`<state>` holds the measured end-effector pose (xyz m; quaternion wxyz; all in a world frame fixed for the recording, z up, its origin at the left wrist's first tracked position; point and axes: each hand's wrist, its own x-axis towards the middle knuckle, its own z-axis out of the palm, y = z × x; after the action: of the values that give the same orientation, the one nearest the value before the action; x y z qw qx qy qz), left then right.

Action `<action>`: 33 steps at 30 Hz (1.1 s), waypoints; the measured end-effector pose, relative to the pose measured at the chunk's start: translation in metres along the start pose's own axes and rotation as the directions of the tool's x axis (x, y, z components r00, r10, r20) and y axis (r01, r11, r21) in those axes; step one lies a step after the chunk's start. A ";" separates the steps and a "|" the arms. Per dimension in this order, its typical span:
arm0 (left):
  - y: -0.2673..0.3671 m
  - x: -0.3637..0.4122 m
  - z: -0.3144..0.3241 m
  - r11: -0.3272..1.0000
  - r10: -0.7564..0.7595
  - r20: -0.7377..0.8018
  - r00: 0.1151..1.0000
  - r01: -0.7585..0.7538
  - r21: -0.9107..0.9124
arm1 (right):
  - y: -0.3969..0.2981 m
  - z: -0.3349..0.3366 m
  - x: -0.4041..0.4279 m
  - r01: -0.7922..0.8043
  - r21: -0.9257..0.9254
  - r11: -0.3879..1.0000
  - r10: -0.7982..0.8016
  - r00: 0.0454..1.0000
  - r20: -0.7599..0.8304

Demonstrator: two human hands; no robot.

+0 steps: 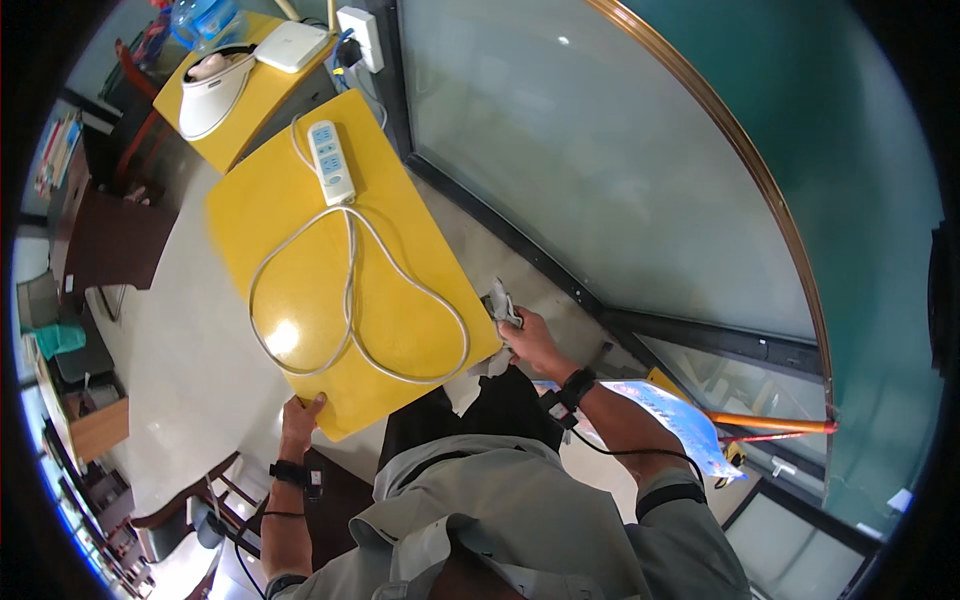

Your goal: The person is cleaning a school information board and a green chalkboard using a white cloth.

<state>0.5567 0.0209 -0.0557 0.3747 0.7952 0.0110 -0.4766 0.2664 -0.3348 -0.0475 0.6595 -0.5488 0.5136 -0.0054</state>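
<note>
My left hand [301,421] grips the near left corner of a yellow tabletop [405,341], thumb on top. At the table's right edge, my right hand [526,337] is closed on a crumpled grey cloth [501,304], part of which hangs below by the near right corner. A white power strip [331,163] with blue sockets lies towards the table's far end. Its white cable [349,285] spreads in large loops over the yellow surface.
Beyond is another yellow table [255,112] with a white visor [214,97], a white router [292,46] and a blue-tinted plastic jug [206,21]. A dark-framed glass partition [525,247] runs along the right. A wooden chair [176,517] stands behind at lower left.
</note>
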 end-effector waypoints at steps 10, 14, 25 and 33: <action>0.023 0.002 0.002 0.717 0.568 -0.409 0.715 -0.185 0.672 | -0.018 -0.070 0.161 -0.123 0.068 0.990 0.127 0.991 -0.053; 0.125 0.009 0.051 0.563 0.661 -0.247 0.708 -0.251 0.787 | 0.050 -0.109 0.239 -0.273 0.295 0.915 0.318 0.941 -0.114; 0.133 0.055 0.101 0.271 0.697 0.053 0.715 -0.331 0.904 | 0.019 -0.086 0.330 0.284 -0.953 -0.110 -0.483 0.822 0.301; 0.123 0.064 0.104 0.309 0.695 0.049 0.718 -0.358 0.881 | -0.127 0.000 0.436 0.418 -0.793 -0.443 -0.627 0.487 0.607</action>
<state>0.5594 -0.1521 -0.0605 0.0677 0.8962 -0.4221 -0.1189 0.5430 -0.6348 -0.2479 -0.0741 -0.9959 0.0475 -0.0221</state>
